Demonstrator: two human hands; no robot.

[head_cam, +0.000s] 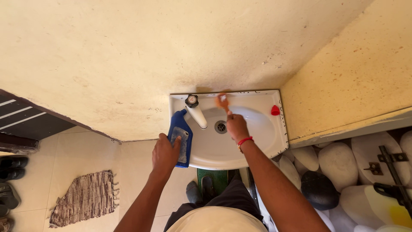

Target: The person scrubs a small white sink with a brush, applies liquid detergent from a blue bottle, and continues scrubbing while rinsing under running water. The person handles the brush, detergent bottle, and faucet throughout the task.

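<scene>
1. Your left hand grips the blue plastic bottle with the pale label, the fingers wrapped around its lower body. The bottle lies tilted on the left rim of the white ceramic wall-mounted sink, its neck pointing up toward the wall.
2. Your right hand is over the basin, the fingers closed on the handle of a small brush with an orange-tan head. The head reaches to the back ledge of the sink, just right of the tap — it is blurred, so you cannot tell the bristles apart.
3. A red thread band and a thin bangle sit on your right wrist.
4. The white tap with the dark round knob stands at the back left of the sink, its spout slanting over the basin toward the metal drain.
5. A small red cap-like object rests on the right rear corner of the sink.
6. On the tiled floor at the left lies a woven brown-and-white mat; rounded white stones and one dark stone lie at the right — below the cream wall.
</scene>
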